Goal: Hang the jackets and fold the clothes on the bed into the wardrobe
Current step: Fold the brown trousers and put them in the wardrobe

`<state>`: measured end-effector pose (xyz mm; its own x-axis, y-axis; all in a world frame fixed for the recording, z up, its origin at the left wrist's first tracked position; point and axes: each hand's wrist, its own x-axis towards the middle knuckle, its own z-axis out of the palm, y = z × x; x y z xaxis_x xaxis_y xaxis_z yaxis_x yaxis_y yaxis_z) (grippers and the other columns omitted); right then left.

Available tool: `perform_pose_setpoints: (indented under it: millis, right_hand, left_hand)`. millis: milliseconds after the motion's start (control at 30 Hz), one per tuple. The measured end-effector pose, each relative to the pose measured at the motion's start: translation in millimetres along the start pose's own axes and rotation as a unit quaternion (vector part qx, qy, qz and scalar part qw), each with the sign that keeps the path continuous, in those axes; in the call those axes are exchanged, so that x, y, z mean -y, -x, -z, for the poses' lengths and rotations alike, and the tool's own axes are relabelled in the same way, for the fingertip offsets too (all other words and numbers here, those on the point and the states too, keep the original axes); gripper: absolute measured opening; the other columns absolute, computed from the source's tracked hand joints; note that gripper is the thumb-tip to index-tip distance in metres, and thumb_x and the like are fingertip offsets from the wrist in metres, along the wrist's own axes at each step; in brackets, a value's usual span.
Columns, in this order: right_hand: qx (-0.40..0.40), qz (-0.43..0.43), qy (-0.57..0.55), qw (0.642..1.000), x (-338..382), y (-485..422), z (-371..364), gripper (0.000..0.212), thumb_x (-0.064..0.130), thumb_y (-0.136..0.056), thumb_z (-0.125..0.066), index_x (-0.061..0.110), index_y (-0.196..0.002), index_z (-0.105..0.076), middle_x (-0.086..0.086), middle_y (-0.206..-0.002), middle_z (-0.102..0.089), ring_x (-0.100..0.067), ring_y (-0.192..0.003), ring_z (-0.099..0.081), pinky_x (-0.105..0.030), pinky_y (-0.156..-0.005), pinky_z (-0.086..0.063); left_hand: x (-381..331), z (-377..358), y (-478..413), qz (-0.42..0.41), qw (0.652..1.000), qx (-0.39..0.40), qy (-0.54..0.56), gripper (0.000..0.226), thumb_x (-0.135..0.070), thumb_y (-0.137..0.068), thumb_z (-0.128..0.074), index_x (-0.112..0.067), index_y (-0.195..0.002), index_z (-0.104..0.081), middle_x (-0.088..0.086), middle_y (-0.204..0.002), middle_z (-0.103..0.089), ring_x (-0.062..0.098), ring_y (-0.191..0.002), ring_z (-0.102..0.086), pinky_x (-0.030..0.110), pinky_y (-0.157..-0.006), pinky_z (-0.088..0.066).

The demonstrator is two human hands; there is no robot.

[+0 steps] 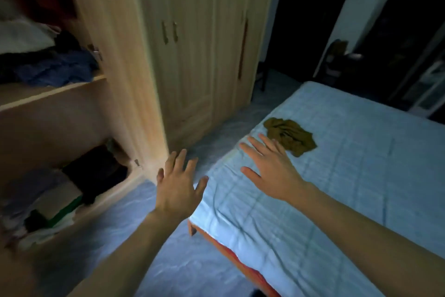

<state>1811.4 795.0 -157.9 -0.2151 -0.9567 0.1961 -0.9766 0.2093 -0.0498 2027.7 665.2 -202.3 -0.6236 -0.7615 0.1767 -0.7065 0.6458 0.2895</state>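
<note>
A crumpled olive-brown garment point(290, 136) lies on the bed point(349, 176), which has a light blue cover, near its left edge. My right hand point(269, 166) is spread flat over the bed, fingertips just short of the garment, holding nothing. My left hand point(177, 184) hangs with straight fingers over the floor between the bed's corner and the wardrobe point(134, 80). The wardrobe's left section stands open, with piled clothes point(48, 65) on an upper shelf and folded dark clothes point(94, 174) in the bottom compartment.
The wardrobe's other doors point(192, 44) are closed, with small handles. A narrow strip of blue-grey floor point(144, 236) runs between wardrobe and bed. An orange bed base point(231, 255) shows under the cover. The far right of the room is dark, with a chair-like shape point(337, 56).
</note>
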Motion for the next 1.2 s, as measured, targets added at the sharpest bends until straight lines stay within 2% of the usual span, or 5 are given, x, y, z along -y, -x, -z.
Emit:
perform_pose_setpoints:
  millis: [333,500,667,1000,1200]
  right_hand:
    - [-0.038,-0.143,-0.041,0.988,-189.4,80.2,11.9,0.075,0.062,-0.091,-0.025,0.018,-0.151,-0.035,-0.008,-0.156,-0.036,-0.034,-0.145,-0.027,-0.049,-0.116,-0.024]
    - [-0.051,-0.149,-0.046,0.986,-266.1,94.5,20.0,0.067,0.052,-0.094,-0.047,0.018,-0.15,-0.034,-0.009,-0.157,-0.032,-0.034,-0.145,-0.026,-0.047,-0.115,-0.022]
    - [-0.077,-0.201,-0.065,0.974,-321.5,93.8,22.1,0.07,0.056,-0.092,-0.039,0.016,-0.149,-0.038,-0.01,-0.154,-0.037,-0.035,-0.143,-0.03,-0.049,-0.114,-0.027]
    - [-0.027,-0.264,-0.048,0.963,-394.1,37.3,-28.8,0.075,0.061,-0.089,-0.031,0.017,-0.15,-0.036,-0.011,-0.157,-0.033,-0.034,-0.145,-0.027,-0.051,-0.115,-0.028]
    - [-0.005,-0.316,-0.051,0.947,-441.4,-24.4,-71.0,0.066,0.048,-0.092,-0.052,0.017,-0.149,-0.038,-0.012,-0.155,-0.036,-0.035,-0.144,-0.03,-0.05,-0.114,-0.028]
  left_hand:
    - [-193.8,-53.6,-55.6,-0.123,0.991,0.043,-0.026,0.061,-0.06,-0.096,-0.04,-0.024,-0.145,-0.04,0.004,-0.161,-0.024,0.029,-0.148,-0.018,0.056,-0.11,-0.031]
    - [-265.2,-63.1,-85.1,-0.133,0.99,0.047,-0.028,0.061,-0.056,-0.099,-0.039,-0.025,-0.151,-0.03,0.003,-0.164,-0.014,0.027,-0.15,-0.009,0.053,-0.114,-0.025]
    - [-287.3,-74.6,-123.3,-0.154,0.986,0.043,-0.041,0.06,-0.052,-0.098,-0.046,-0.024,-0.15,-0.033,0.004,-0.163,-0.019,0.027,-0.148,-0.015,0.053,-0.111,-0.03]
    - [-302.4,-165.5,-236.4,-0.185,0.977,0.11,0.012,0.062,-0.05,-0.097,-0.045,-0.02,-0.151,-0.035,0.007,-0.162,-0.022,0.03,-0.147,-0.019,0.053,-0.11,-0.032]
    - [-304.2,-241.7,-331.5,-0.238,0.958,0.142,0.075,0.06,-0.049,-0.087,-0.049,-0.014,-0.137,-0.049,0.017,-0.145,-0.044,0.038,-0.13,-0.042,0.056,-0.09,-0.05]
